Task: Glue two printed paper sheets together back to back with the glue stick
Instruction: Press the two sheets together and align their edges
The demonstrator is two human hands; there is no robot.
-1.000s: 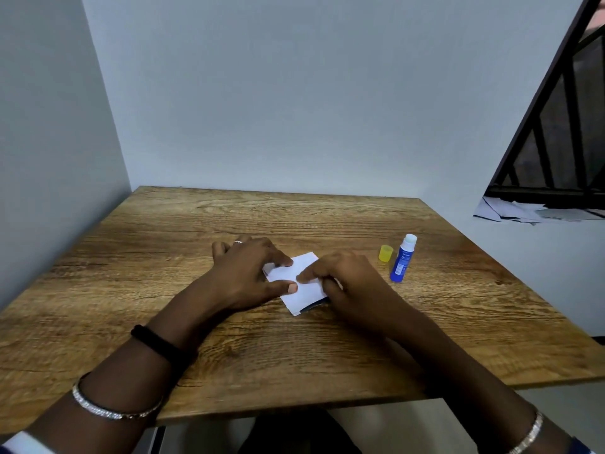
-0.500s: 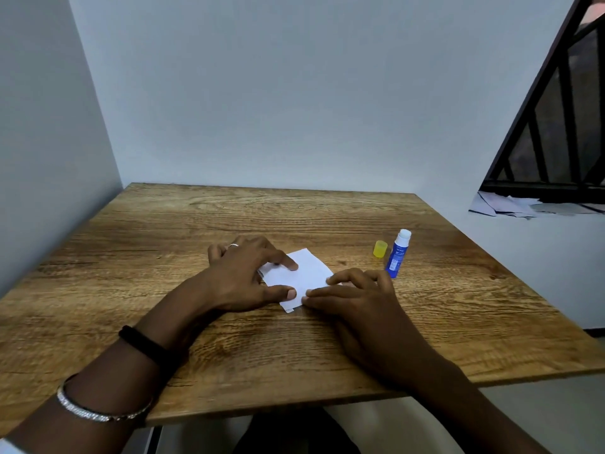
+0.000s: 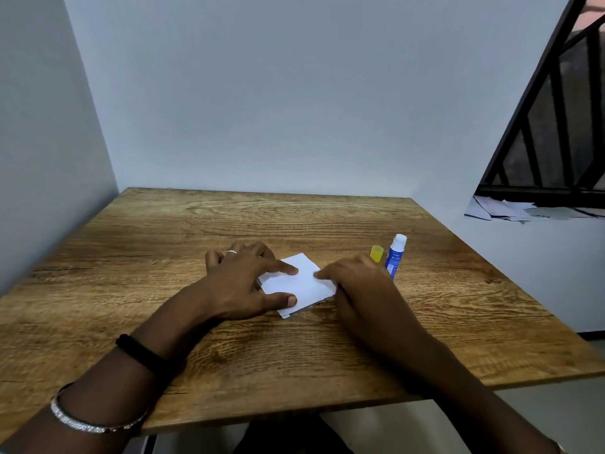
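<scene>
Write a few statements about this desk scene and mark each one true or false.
1. The glue stick stands upright on the table. True.
2. The yellow cap is fitted on the glue stick. False: it stands on the table beside the stick.
3. The left hand and the right hand both touch the paper. True.
4. The right hand grips the glue stick. False: its fingers rest on the paper's right side.

Dim, soft light gives the walls [image 3: 294, 93] a cool grey-blue cast; the white paper sheets [image 3: 299, 286] are the brightest spot. Faint diffuse shadows lie on the tabletop [image 3: 294, 221] beneath the forearms [image 3: 170, 339]. Wide-angle distortion slants the walls at the edges.
</scene>
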